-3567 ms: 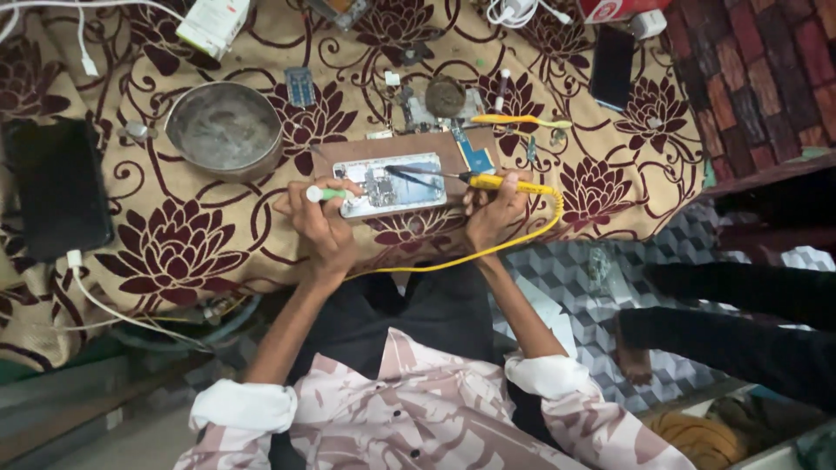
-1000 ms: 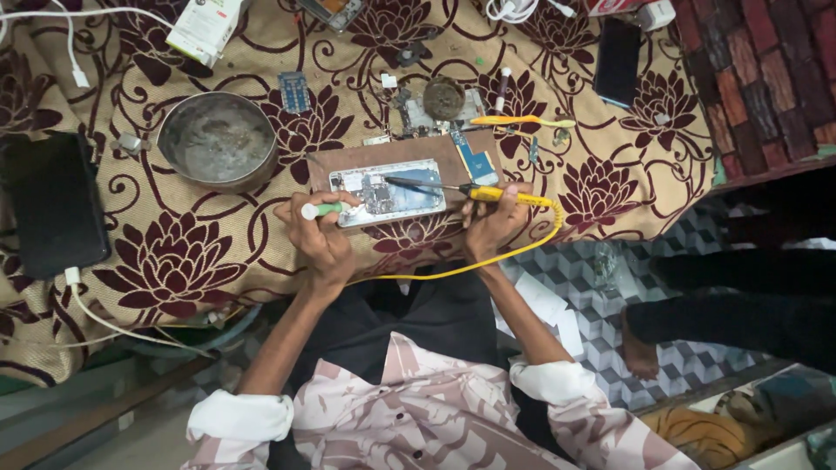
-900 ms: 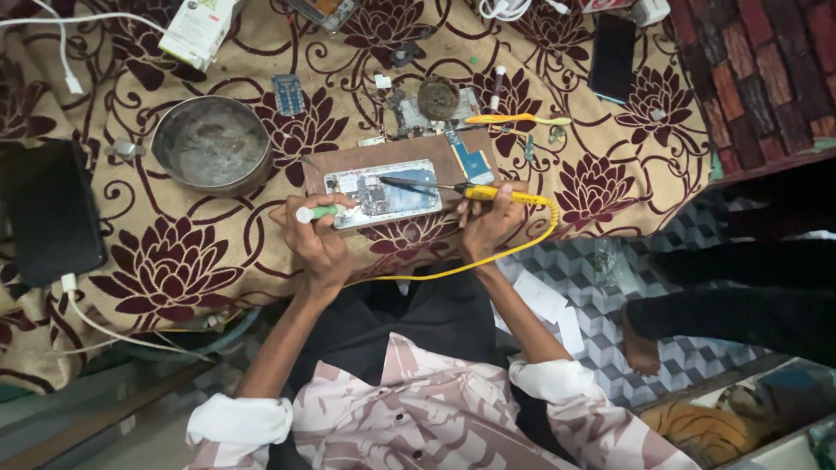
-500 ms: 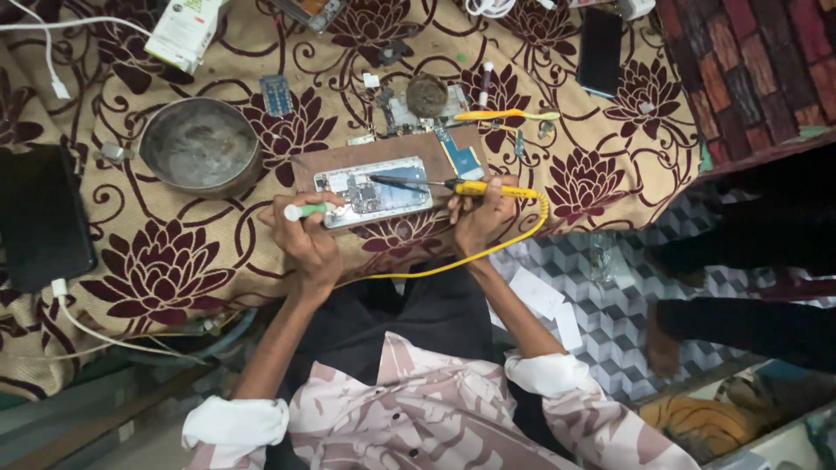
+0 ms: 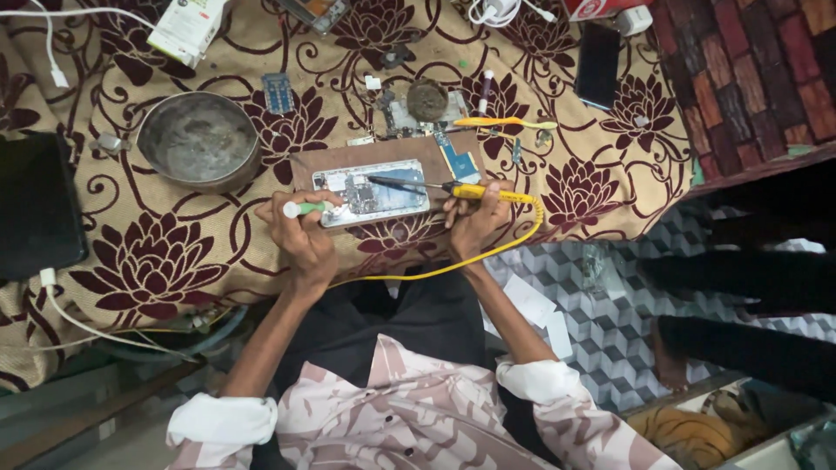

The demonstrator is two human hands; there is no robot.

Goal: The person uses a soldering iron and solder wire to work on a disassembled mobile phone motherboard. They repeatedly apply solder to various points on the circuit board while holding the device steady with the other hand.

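Your right hand (image 5: pixel 475 218) grips a yellow-handled soldering iron (image 5: pixel 453 187), its dark tip laid across the opened phone (image 5: pixel 370 191); your left hand (image 5: pixel 300 235) is closed around a green-and-white tool (image 5: pixel 305 209) at the phone's left edge. The phone lies face-open on a brown board (image 5: pixel 383 157), on the floral cloth (image 5: pixel 174 252), just beyond both hands. Obstacles: far of the board sits a cluster of small parts with a round grey disc (image 5: pixel 427 98) and a yellow toothbrush (image 5: pixel 496 123); a blue flex strip (image 5: pixel 457 158) lies on the board's right end. The iron's yellow cord (image 5: pixel 453 265) loops from the handle around your right wrist and back toward your lap. Left of the board, close by, stands a round metal bowl (image 5: pixel 198 139); its grey inside shows no distinct contents. Further left a black tablet (image 5: pixel 35 204) with a white cable (image 5: pixel 78 318) running near of it. Far right, a dark phone (image 5: pixel 599 65). The cloth's right edge drops to a patterned floor (image 5: pixel 575 305); open cloth lies near-left of the bowl.
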